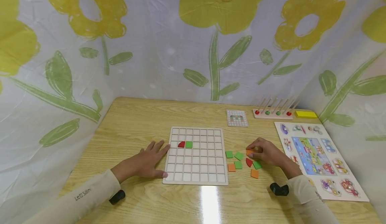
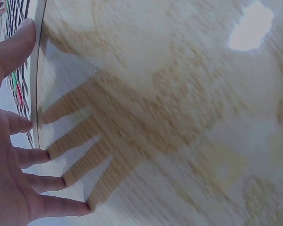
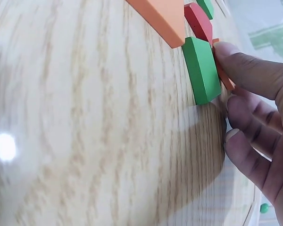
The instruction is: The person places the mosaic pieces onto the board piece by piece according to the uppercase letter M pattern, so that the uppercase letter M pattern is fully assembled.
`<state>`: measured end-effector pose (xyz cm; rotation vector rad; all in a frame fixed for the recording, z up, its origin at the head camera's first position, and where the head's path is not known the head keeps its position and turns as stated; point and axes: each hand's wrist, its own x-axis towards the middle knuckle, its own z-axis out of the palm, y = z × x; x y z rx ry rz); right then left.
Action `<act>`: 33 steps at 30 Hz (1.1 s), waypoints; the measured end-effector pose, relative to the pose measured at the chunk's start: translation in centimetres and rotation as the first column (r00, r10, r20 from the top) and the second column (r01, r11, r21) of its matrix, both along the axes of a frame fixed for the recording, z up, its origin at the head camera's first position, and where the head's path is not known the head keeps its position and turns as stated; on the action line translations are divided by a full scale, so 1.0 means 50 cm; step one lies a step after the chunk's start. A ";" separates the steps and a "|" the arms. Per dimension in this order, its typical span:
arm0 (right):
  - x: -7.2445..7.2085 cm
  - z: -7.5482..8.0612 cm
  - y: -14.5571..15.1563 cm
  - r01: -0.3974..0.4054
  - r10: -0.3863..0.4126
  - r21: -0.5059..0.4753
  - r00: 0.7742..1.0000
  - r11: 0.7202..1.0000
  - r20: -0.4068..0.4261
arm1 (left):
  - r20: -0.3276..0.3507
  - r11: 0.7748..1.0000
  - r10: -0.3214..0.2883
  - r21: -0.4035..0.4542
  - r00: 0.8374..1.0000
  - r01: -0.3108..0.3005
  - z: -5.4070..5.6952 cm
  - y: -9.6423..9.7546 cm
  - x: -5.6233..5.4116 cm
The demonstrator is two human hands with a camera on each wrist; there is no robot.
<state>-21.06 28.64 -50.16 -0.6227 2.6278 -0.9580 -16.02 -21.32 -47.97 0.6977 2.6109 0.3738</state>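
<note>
Orange tile (image 1: 249,152): positioned right of the board, at the far side of the loose pieces, pinched between thumb and fingers of the right hand (image 1: 266,152). Remaining fingers are bent and hold nothing. Whether the tile is off the table (image 1: 141,117) cannot be told.

Adjacent to the pinch: a green tile (image 3: 203,70) and a red quarter (image 1: 249,162), both close.

Left hand (image 1: 147,162): fingers straight and spread, nothing gripped; thumb on the near left corner of the board (image 1: 196,168). Two pieces, red and green, sit side by side in its third row from the far edge.

Step in hand, as judged: pick-up of one tile. The next move seems to call for a vertical lift, avoiding the neighbours, then travel left over the rim, with the left thumb steadying the board.

Clearances: open table lies between the loose pieces and the card (image 1: 237,118). The puzzle (image 1: 313,157) limits room at the right wrist.
</note>
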 end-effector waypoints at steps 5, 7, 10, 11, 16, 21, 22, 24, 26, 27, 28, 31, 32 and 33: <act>-0.002 -0.002 -0.001 -0.010 0.010 -0.017 1.000 1.000 0.007 | 0.006 1.000 0.000 0.002 1.000 0.000 0.003 0.000 0.001; -0.002 -0.002 -0.001 -0.013 0.014 -0.019 1.000 1.000 0.022 | 0.002 1.000 -0.004 -0.002 1.000 0.005 0.002 0.000 0.001; -0.003 -0.003 -0.001 -0.011 0.012 -0.022 0.999 1.000 0.049 | -0.002 1.000 -0.009 -0.005 1.000 0.009 0.001 0.001 0.000; -0.004 -0.003 -0.001 -0.009 0.011 -0.023 0.998 1.000 0.058 | -0.004 1.000 -0.011 -0.007 1.000 0.011 0.000 0.001 0.000; -0.005 -0.003 -0.004 -0.026 0.029 -0.048 0.997 0.999 0.066 | -0.001 1.000 -0.008 -0.017 1.000 0.008 -0.001 -0.001 -0.001; -0.002 -0.001 -0.009 -0.029 0.036 -0.084 0.996 0.996 0.081 | -0.001 1.000 -0.011 -0.008 1.000 0.011 -0.001 -0.003 -0.001; -0.001 -0.001 -0.011 -0.027 0.036 -0.094 0.995 0.995 0.090 | -0.001 1.000 -0.010 -0.007 1.000 0.010 -0.001 -0.004 -0.001; 0.000 0.000 -0.014 -0.024 0.035 -0.104 0.994 0.994 0.103 | -0.003 1.000 -0.008 -0.008 1.000 0.008 -0.001 -0.006 0.000; 0.001 0.002 -0.017 -0.024 0.035 -0.101 0.994 0.995 0.104 | -0.004 1.000 -0.006 -0.015 1.000 0.006 -0.001 -0.008 0.000; 0.001 0.004 -0.017 -0.026 0.036 -0.099 0.994 0.995 0.101 | -0.003 1.000 -0.005 -0.015 1.000 0.005 -0.001 -0.008 0.000; 0.001 0.006 -0.017 -0.025 0.034 -0.094 0.995 0.995 0.096 | -0.004 1.000 -0.005 -0.015 1.000 0.005 -0.001 -0.008 0.000; 0.003 0.012 -0.016 -0.022 0.027 -0.077 0.998 0.997 0.064 | -0.002 1.000 -0.010 -0.012 1.000 0.010 -0.002 -0.007 -0.001; 0.004 0.013 -0.015 -0.020 0.025 -0.077 0.998 0.997 0.055 | -0.002 1.000 -0.012 -0.011 1.000 0.012 -0.004 -0.007 -0.002; 0.005 0.014 -0.015 -0.020 0.024 -0.078 0.999 0.997 0.045 | 0.000 1.000 -0.013 -0.005 1.000 0.013 -0.004 -0.006 -0.002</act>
